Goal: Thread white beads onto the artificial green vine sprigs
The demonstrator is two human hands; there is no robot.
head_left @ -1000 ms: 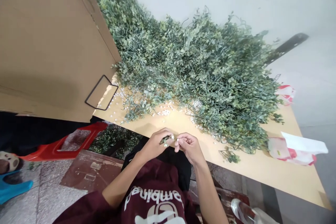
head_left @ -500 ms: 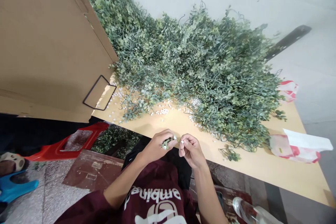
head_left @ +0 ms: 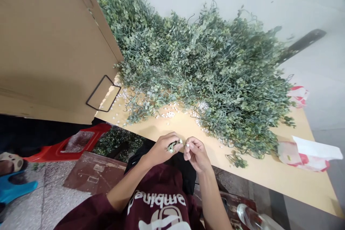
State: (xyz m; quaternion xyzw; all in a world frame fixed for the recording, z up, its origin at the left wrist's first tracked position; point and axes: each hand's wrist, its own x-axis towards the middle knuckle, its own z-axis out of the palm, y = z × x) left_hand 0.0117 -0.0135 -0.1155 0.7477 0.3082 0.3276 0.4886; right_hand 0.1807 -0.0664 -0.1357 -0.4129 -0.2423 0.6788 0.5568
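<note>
My left hand (head_left: 162, 150) is closed round a small green sprig (head_left: 171, 146) with white bits on it, held just off the table's front edge. Close beside it, my right hand (head_left: 197, 154) pinches a tiny white bead (head_left: 188, 145) between thumb and fingertips. The fingertips of both hands nearly meet. More white beads (head_left: 169, 114) lie scattered on the pale wooden table (head_left: 151, 128), in front of a big heap of artificial green foliage (head_left: 215, 68). One loose sprig (head_left: 237, 160) lies near the table edge, to the right of my hands.
A large cardboard box (head_left: 54, 43) stands at the left, with a black wire frame (head_left: 104, 93) by its corner. Red-and-white plastic packaging (head_left: 304, 154) lies at the right. Below are a red stool (head_left: 64, 147) and a clear container (head_left: 249, 215).
The view has shifted slightly, so the table and foliage sit a little further right. Both hands keep almost the same pose, fingertips close together.
</note>
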